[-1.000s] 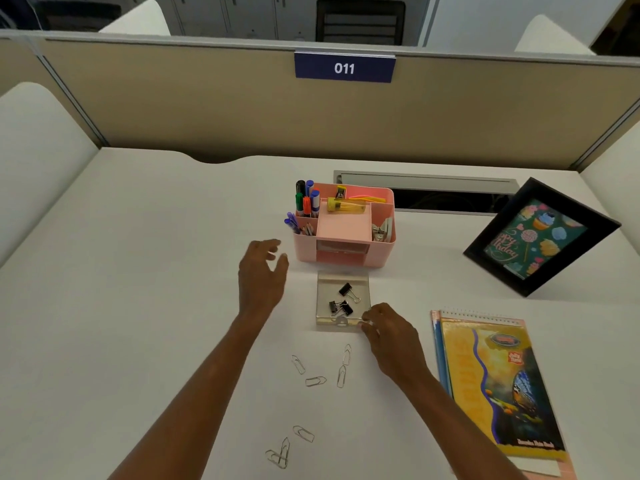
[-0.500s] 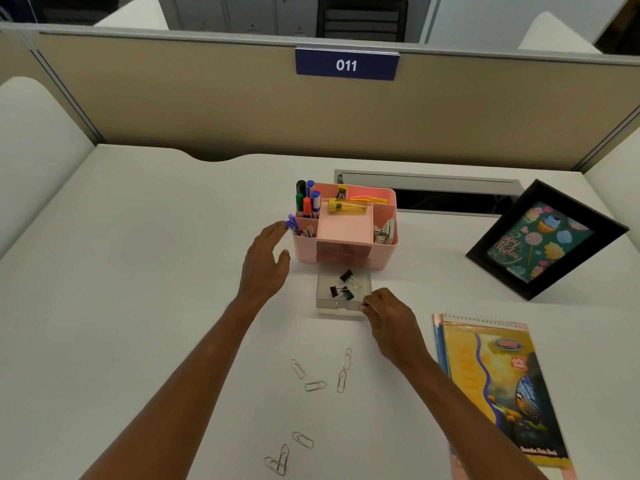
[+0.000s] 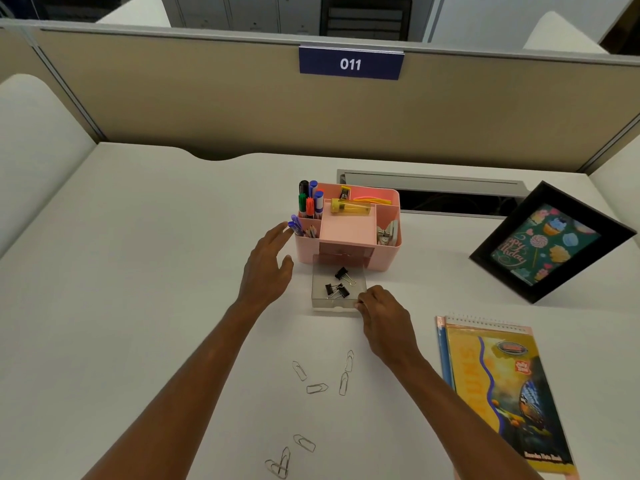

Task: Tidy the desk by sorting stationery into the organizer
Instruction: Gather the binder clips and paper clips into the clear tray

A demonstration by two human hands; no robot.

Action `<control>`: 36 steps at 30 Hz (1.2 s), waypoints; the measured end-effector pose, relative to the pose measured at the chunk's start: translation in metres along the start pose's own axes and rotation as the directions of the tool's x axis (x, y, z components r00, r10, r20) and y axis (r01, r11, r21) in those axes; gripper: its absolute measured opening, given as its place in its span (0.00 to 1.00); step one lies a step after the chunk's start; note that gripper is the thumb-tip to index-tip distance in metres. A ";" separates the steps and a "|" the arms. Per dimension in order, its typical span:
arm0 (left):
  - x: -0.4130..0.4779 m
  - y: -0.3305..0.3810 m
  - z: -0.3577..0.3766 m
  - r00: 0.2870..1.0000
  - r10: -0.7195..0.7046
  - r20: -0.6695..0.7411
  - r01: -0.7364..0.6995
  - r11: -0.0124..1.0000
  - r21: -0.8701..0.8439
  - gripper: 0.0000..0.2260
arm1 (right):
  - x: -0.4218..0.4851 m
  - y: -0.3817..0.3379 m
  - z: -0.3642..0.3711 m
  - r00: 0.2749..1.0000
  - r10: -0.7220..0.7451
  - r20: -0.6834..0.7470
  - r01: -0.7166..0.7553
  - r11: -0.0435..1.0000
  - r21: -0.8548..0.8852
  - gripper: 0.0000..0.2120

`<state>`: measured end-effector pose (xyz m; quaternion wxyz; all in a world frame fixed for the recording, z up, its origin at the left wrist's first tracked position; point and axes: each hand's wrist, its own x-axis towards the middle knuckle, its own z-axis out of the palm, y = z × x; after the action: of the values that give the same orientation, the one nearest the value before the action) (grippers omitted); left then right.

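My right grip, pinching the drawer at its near right corner, had slid it and its binder clips against the organizer. My left grip, fingers apart, hovered just left. Paper clips still awaited sorting.

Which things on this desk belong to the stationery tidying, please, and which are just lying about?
Job in hand: pink organizer; clear drawer, pinched at its front corner by the right hand; binder clips inside it; loose paper clips on the desk; open left hand beside the organizer.
Lying about: framed picture; spiral notebook; 011 sign.
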<state>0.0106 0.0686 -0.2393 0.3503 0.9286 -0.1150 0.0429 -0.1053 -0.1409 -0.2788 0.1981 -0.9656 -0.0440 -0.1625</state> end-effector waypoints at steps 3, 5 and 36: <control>0.000 0.001 -0.001 1.000 0.009 -0.005 -0.009 1.000 0.002 0.25 | -0.006 0.004 -0.002 1.000 0.008 -0.016 -0.008 1.000 -0.009 0.10; 0.000 0.001 -0.002 1.000 0.012 -0.005 -0.012 1.000 0.007 0.25 | -0.008 0.006 -0.002 1.000 0.009 -0.020 -0.009 1.000 -0.016 0.10; 0.021 -0.005 -0.003 0.975 0.116 -0.190 -0.136 0.986 -0.093 0.09 | 0.007 -0.003 -0.003 0.999 -0.012 -0.050 0.008 0.997 -0.079 0.10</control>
<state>0.0322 0.0706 -0.2366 0.4047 0.8916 -0.1431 0.1446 -0.0997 -0.1388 -0.2730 0.1602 -0.9680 -0.0372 -0.1896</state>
